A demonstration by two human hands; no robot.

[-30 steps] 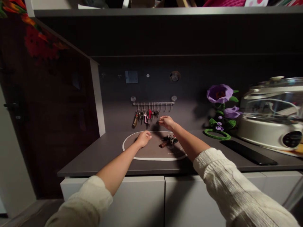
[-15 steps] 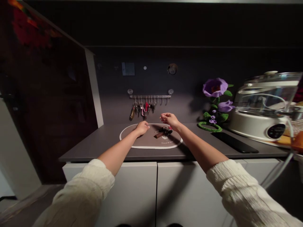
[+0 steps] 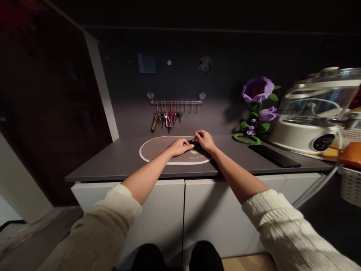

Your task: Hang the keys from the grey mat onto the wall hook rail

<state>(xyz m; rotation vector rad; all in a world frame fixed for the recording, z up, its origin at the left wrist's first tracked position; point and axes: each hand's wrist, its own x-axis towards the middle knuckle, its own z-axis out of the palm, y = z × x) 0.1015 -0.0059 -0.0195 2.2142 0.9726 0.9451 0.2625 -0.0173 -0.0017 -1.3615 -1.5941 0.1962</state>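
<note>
keys of metal, too small to count, hang with one brown, one pink and one red fob from one clear rail above the grey counter's back edge. below, one brown oval mat, white-rimmed. over its right half, one dark bunch of keys sits between the left hand, thumb and fingers at it, and the right hand, fingers curled; whether either hand's fingers are clamped on it, i cannot tell. two large purple blooms stand near the back edge, one flat black oblong nearer the front edge, one white clear-topped appliance farther right.
</note>
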